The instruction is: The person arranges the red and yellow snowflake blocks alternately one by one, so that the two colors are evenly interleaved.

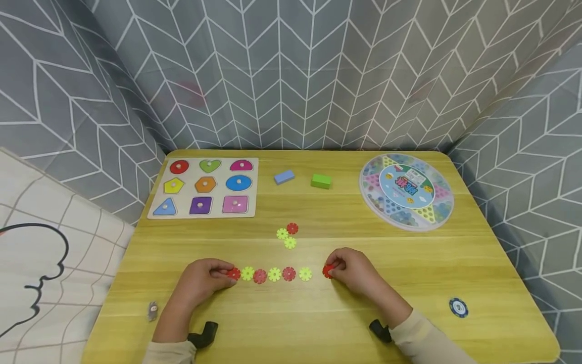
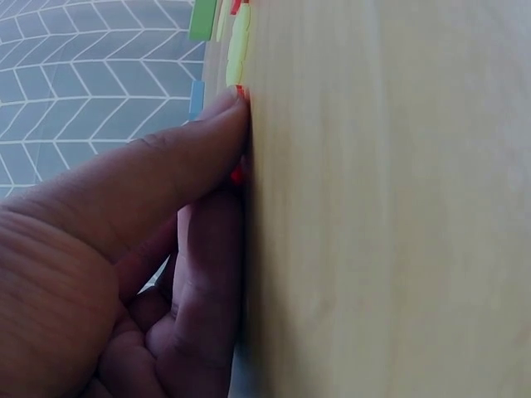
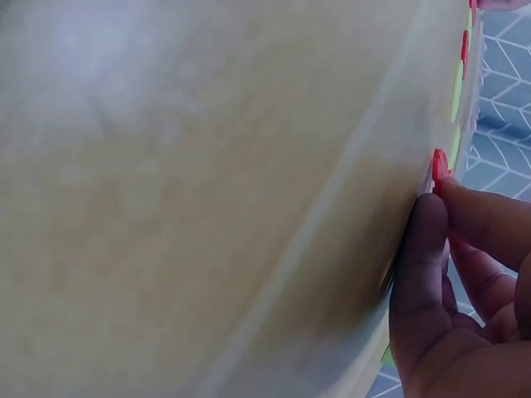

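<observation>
A row of notched plastic snowflake discs, alternating red and yellow-green, runs across the table. At its left end my left hand [image 1: 203, 282] holds a red snowflake disc [image 1: 234, 273] between thumb and fingers, flat against the tabletop; in the left wrist view the thumb covers most of it. My right hand [image 1: 355, 270] pinches another red snowflake disc [image 1: 327, 271] at the right end, tilted up in the right wrist view [image 3: 440, 166]. A gap separates it from the nearest yellow-green disc [image 1: 305, 273]. Beyond the row lie a loose red disc [image 1: 292, 228] and two yellow-green discs [image 1: 290, 243].
A shape puzzle board [image 1: 218, 202] lies at the back left, a round game board [image 1: 406, 192] at the back right. Between them sit a blue block [image 1: 284, 177] and a green block [image 1: 321, 181]. A poker chip [image 1: 458, 307] lies right; a small grey figure [image 1: 152, 311] lies left.
</observation>
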Motion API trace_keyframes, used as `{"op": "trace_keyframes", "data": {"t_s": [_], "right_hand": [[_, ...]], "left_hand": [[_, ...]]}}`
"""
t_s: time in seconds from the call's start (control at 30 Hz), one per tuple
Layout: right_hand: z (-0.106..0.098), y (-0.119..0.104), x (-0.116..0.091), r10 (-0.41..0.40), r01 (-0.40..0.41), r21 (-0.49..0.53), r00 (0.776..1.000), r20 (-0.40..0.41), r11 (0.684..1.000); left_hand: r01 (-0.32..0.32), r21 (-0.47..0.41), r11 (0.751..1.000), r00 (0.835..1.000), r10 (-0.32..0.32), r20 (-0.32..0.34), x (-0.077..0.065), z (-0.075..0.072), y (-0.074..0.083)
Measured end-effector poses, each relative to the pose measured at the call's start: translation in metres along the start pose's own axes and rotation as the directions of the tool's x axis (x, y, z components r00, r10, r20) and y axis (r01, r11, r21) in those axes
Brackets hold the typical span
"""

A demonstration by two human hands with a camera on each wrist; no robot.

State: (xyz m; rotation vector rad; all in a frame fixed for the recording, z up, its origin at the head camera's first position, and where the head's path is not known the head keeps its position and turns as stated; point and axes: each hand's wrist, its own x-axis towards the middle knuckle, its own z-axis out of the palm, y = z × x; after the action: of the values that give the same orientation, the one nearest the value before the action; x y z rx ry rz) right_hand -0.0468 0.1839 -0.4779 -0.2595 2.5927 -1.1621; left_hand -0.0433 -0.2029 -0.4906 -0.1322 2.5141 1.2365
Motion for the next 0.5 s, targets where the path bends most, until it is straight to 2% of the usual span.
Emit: {"op": "trace_keyframes", "data": {"t_s": [0.1,0.23,0.5], "right_hand": [[0.002,-0.001,-0.001,-0.03,0.031,-0.05,1.0,0.006,0.998],[0.003,-0.003,-0.001,-0.05,0.049,-0.064,0.999,-0.004,0.997],[-0.005,-0.01,0.018,0.006,-0.008,-0.067,1.0,-0.022,0.998]], "left_hand": [[-0.001,-0.001,1.0,1.0,0.001,-0.002,-0.001,0.0,-0.001],[-0.01,-0.011,1.0,1.0,0.01,-0.007,-0.001,0.0,-0.002],[-0.006,-0.015,1.0,1.0,0.006,-0.009,-0.001,0.0,0.0]]}}
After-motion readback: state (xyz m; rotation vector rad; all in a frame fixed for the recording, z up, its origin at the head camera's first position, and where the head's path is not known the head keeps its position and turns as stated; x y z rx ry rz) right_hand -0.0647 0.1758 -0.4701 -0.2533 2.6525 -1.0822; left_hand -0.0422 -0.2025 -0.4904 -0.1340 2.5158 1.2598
